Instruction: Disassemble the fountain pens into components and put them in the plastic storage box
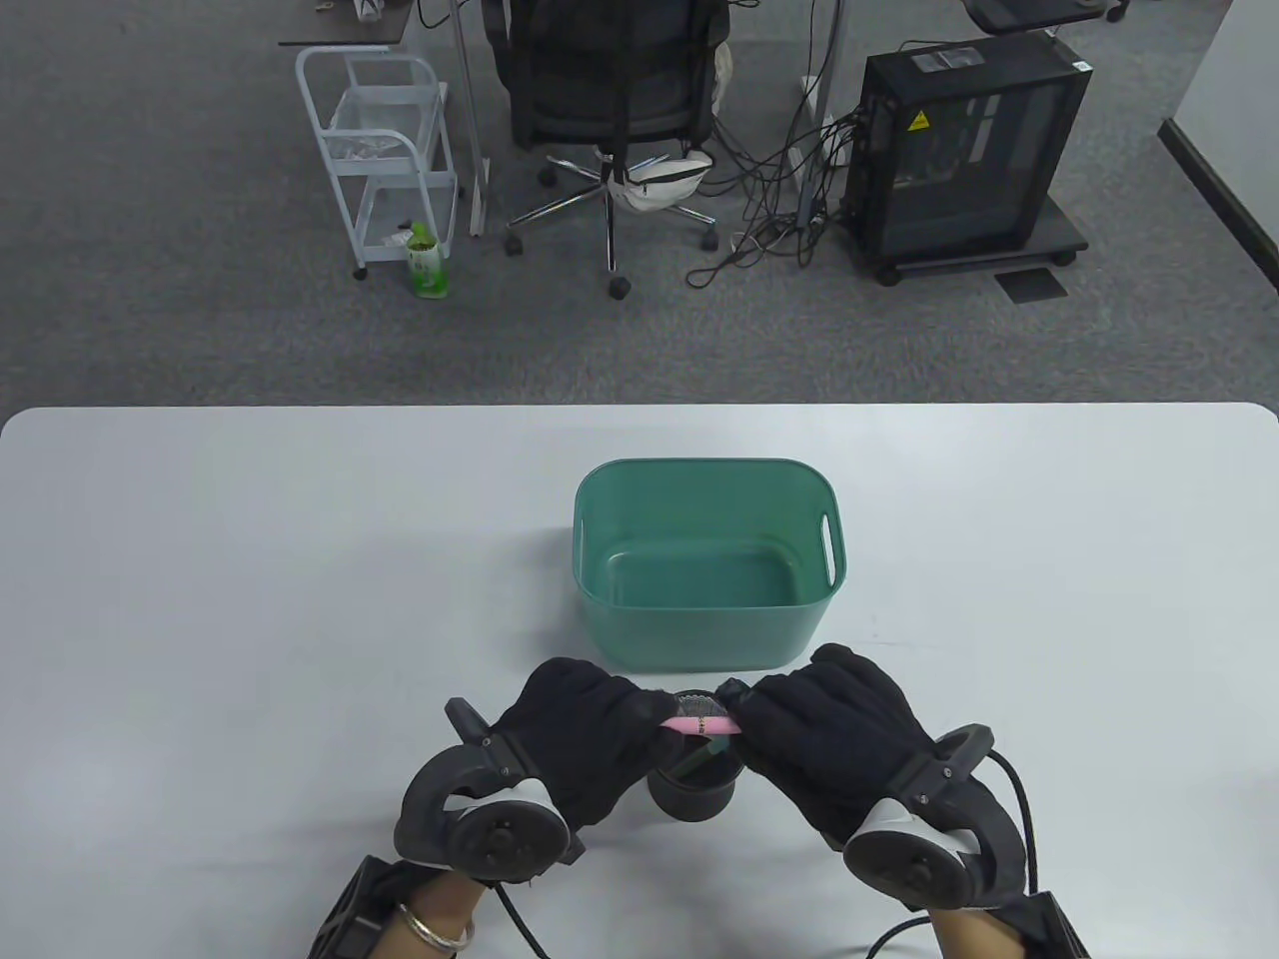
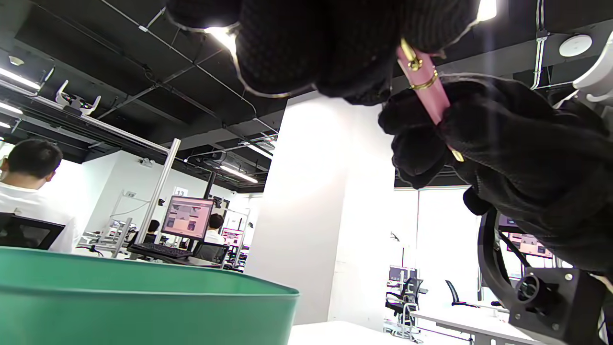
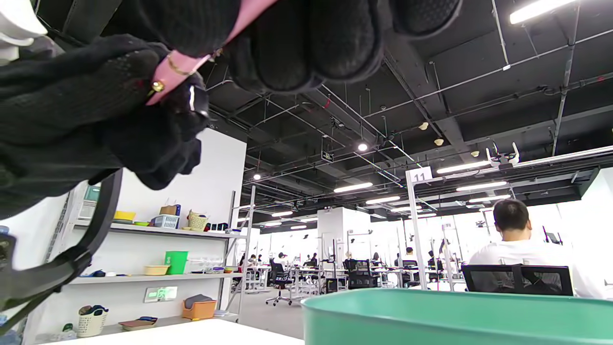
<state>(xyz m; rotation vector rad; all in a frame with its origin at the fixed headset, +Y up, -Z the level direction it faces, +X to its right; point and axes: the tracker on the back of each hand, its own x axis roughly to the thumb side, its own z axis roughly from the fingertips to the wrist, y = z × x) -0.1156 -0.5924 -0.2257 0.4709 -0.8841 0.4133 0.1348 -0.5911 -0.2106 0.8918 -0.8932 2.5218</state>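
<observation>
A pink fountain pen [image 1: 704, 723] with gold rings is held level between both hands, just above a black mesh pen cup [image 1: 693, 787]. My left hand [image 1: 585, 734] grips its left end and my right hand [image 1: 819, 724] grips its right end. Another dark pen stands in the cup. In the left wrist view the pink pen [image 2: 427, 91] runs between the two gloves, with its gold ring showing. The right wrist view shows the pink pen [image 3: 179, 69] too. The green plastic storage box [image 1: 705, 559] stands right behind the hands and looks empty.
The white table [image 1: 250, 599] stretches to both sides of the box. The green box rim [image 2: 143, 292] fills the lower left wrist view and the box rim [image 3: 455, 311] the lower right wrist view. Beyond the table are an office chair, a cart and a computer case.
</observation>
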